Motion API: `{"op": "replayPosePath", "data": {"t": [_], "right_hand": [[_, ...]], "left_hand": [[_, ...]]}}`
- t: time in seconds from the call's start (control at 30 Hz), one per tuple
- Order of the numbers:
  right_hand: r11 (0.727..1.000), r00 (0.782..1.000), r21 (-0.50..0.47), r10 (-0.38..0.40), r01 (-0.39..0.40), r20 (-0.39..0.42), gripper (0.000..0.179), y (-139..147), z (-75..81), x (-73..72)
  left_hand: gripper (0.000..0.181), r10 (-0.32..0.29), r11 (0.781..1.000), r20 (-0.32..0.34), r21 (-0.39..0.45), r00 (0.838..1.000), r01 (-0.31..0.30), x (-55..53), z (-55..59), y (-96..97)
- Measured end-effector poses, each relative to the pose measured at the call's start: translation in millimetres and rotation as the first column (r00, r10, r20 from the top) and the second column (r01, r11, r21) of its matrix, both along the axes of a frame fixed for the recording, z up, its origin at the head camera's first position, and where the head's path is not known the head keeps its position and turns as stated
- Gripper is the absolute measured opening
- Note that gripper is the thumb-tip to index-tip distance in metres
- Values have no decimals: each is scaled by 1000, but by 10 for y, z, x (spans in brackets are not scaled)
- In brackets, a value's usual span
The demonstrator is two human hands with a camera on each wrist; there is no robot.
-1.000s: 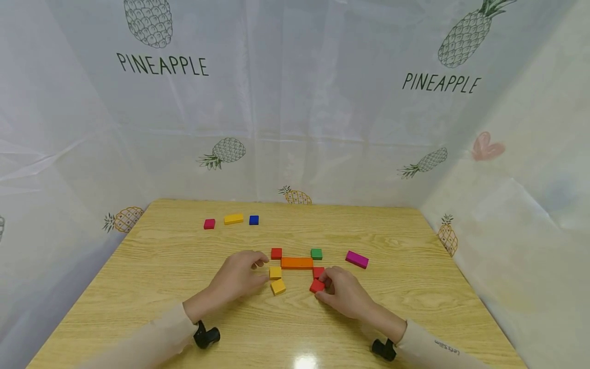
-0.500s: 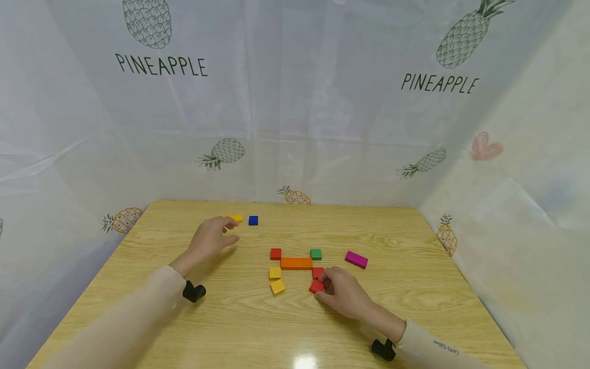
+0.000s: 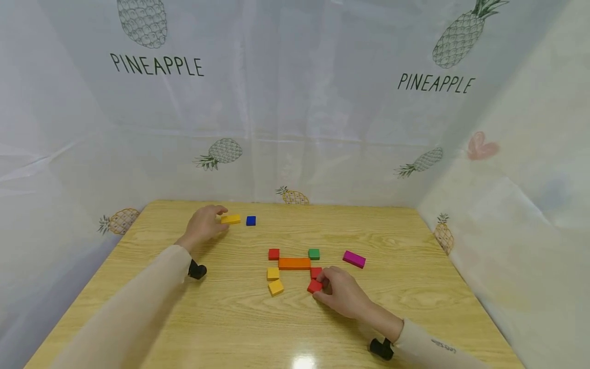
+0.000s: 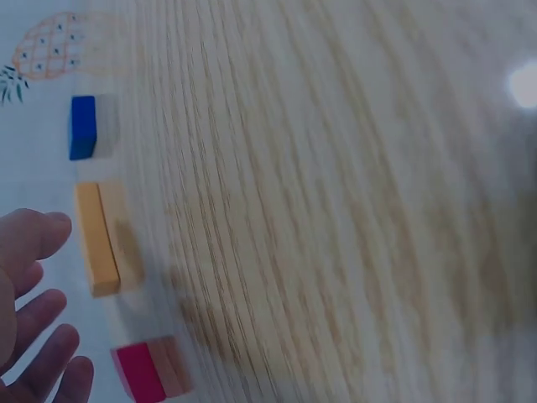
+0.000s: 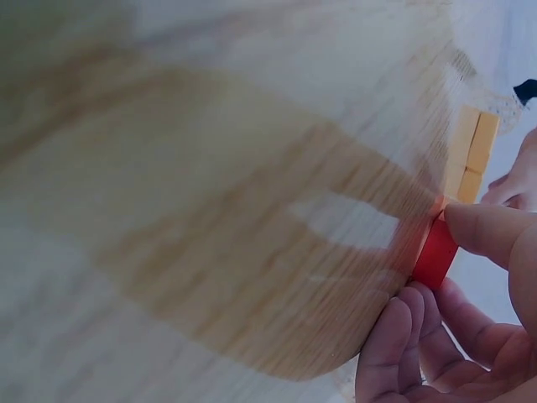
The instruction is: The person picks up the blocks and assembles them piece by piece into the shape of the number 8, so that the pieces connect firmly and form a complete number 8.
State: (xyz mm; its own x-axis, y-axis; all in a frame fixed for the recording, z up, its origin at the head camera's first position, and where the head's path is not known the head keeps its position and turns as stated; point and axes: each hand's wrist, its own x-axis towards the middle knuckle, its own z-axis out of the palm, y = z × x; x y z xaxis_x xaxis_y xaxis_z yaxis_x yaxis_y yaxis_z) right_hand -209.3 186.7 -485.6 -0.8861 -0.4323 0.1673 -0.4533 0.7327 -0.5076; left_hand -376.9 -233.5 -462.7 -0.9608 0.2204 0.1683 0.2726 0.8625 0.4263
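Note:
At the table's back left, my left hand (image 3: 205,224) hovers with fingers spread by a long yellow block (image 3: 231,219). The left wrist view shows a gap between its fingers and that block, with a crimson block (image 4: 141,372) lying close by. The hand hides the crimson block in the head view. Thumb and fingers of my right hand (image 3: 342,292) pinch a red block (image 3: 315,286) lying on the table. Another red block (image 3: 315,272) sits just behind it, touching an end of a long orange block (image 3: 294,264).
A blue block (image 3: 251,221) lies right of the long yellow one. Around the orange block are a red block (image 3: 274,254), a green block (image 3: 314,254) and two yellow blocks, one square (image 3: 273,274), one turned (image 3: 276,287). A magenta block (image 3: 354,259) lies farther right.
My left hand has moved from beside the yellow blocks to the back left of the table, covering the crimson block in the head view. The right hand has stayed on its red block.

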Motion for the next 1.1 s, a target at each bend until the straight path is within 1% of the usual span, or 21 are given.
{"op": "replayPosePath", "data": {"t": [0.07, 0.13, 0.27, 0.43, 0.7, 0.9, 1.1], "right_hand": [[1000, 1000, 1, 2, -2, -3, 23, -4, 4, -3], [1000, 1000, 1, 5, -5, 1, 23, -8, 5, -4], [1000, 1000, 5, 0, 0, 10, 23, -14, 6, -1], [1000, 1000, 7, 0, 0, 10, 23, -10, 4, -2], [1000, 1000, 12, -3, 3, 6, 24, -4, 6, -7], [1000, 1000, 17, -5, 5, 11, 24, -9, 7, -13], [1000, 1000, 15, -4, 4, 13, 23, -9, 14, -13]], "left_hand": [[53, 12, 1000, 0, -17, 1000, -12, -36, -10, -15], [53, 11, 1000, 2, -24, 1000, -11, -55, -15, -25], [50, -10, 999, -7, -39, 1000, 9, -66, -32, -40], [46, -38, 998, -40, -51, 998, 36, -75, -83, -53], [44, -80, 994, -57, -74, 995, 76, -179, -131, -65], [35, -80, 994, -73, -78, 994, 75, -223, -185, -58], [34, -68, 995, -79, -79, 995, 62, -227, -214, -70]]}}
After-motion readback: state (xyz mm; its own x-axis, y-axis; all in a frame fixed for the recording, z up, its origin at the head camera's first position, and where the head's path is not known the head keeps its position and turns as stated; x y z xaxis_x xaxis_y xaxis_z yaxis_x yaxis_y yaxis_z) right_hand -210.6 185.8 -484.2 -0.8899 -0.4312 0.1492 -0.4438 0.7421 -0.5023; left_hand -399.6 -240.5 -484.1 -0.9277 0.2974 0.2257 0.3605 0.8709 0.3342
